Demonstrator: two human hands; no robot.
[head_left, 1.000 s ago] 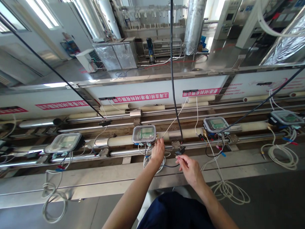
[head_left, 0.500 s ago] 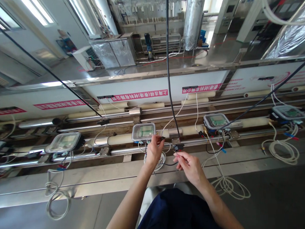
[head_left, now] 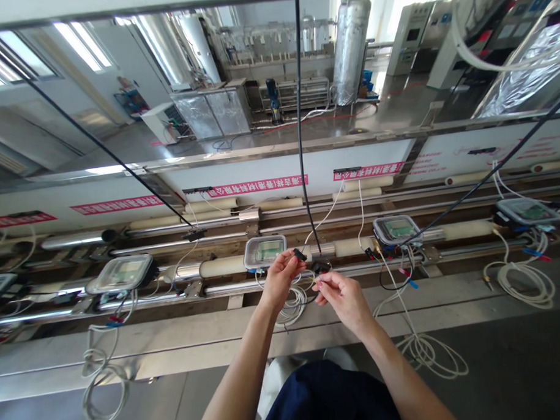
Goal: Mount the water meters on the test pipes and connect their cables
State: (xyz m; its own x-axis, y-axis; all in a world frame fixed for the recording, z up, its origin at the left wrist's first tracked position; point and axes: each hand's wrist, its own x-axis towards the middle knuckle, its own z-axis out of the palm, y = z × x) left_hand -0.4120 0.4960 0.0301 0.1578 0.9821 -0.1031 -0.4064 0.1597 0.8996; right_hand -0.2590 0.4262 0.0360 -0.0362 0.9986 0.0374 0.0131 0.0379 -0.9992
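My left hand (head_left: 279, 280) pinches a small black connector (head_left: 300, 254) between thumb and fingertips, just right of a clear-lidded meter box (head_left: 265, 252). To its right, my right hand (head_left: 342, 295) is closed in a pinch; what is between its fingertips is too small to make out. Just beyond those fingertips sits a black plug block (head_left: 321, 267), at the lower end of a hanging black cable (head_left: 300, 111). A coil of pale cable (head_left: 296, 304) lies under and between my hands, partly hidden by them.
Similar meter boxes stand along the pipe rail: one at left (head_left: 126, 273), two at right. Loose pale cable coils (head_left: 107, 387) hang over the metal ledge (head_left: 183, 342). A slanting black cable (head_left: 485, 172) crosses at right. Behind a long window frame stand tanks (head_left: 352, 54).
The black connector in my left hand now shows more plainly, turned upward. My right hand has shifted slightly left, closer to my left hand. The view has tilted up a little.
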